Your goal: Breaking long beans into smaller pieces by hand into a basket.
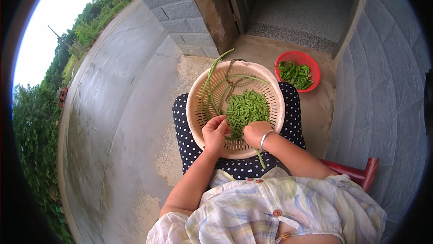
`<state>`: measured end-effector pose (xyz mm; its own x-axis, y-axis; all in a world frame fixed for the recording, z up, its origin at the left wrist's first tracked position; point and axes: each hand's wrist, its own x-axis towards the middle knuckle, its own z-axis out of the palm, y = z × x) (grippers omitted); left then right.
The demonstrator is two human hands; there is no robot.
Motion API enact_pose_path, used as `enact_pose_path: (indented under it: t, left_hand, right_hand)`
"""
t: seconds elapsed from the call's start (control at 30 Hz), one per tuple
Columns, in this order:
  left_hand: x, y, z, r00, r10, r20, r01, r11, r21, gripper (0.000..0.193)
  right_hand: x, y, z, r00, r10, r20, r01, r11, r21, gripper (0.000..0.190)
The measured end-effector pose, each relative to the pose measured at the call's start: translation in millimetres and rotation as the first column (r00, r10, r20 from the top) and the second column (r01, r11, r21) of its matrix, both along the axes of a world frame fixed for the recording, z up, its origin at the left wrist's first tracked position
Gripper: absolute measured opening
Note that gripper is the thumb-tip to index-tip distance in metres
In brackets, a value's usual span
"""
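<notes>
A round beige plastic colander (278,100) rests on my lap. Short cut pieces of green bean (248,107) are heaped inside it. My left hand (215,132) is over the colander's near left side, thumb and fingertips pinched on a long green bean. My right hand (256,134), with a silver bangle on the wrist, is closed around the same bean at the near right. The bean's tail (260,159) hangs over the near rim; its middle is partly hidden by my hands. Uncut long beans (211,71) curl along the far left wall and over the rim.
A red plastic basket (316,75) with green peppers (295,71) stands on the floor beyond my right knee. A doorway (301,10) opens ahead. Grey tiled wall (358,108) rises to the right, near a red chair arm (367,173). Wet concrete (128,108) extends left.
</notes>
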<state>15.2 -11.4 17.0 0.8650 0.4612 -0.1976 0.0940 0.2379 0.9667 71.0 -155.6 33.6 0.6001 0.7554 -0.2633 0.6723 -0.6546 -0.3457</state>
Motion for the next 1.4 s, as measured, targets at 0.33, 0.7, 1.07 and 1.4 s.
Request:
enact_pose_path:
  t: [0.33, 0.7, 1.07, 1.4]
  left_hand:
    - [6.8, 0.9, -14.3, 0.883, -0.156, -0.443, 0.457, 0.507, 0.731, 0.03]
    - [-4.0, -2.4, -10.6, 0.998, -0.063, 0.018, 0.053, 0.936, 0.349, 0.011]
    - [-8.0, 13.7, 4.0, 0.936, -0.346, 0.059, 0.344, 0.871, -0.351, 0.01]
    - [-7.2, 11.7, 12.2, 0.985, -0.127, 0.117, 0.168, 0.867, -0.469, 0.007]
  right_hand:
    - [-0.9, -2.1, 6.5, 0.997, -0.022, -0.075, 0.016, 0.996, -0.085, 0.02]
    - [3.1, -1.7, -12.4, 0.99, -0.098, -0.1, 0.11, 0.986, 0.127, 0.024]
    - [9.6, -10.3, -13.3, 0.046, 0.378, -0.925, 0.47, 0.809, 0.354, 0.03]
    - [22.3, -16.7, -6.4, 0.13, 0.316, -0.94, 0.602, 0.728, 0.328, 0.025]
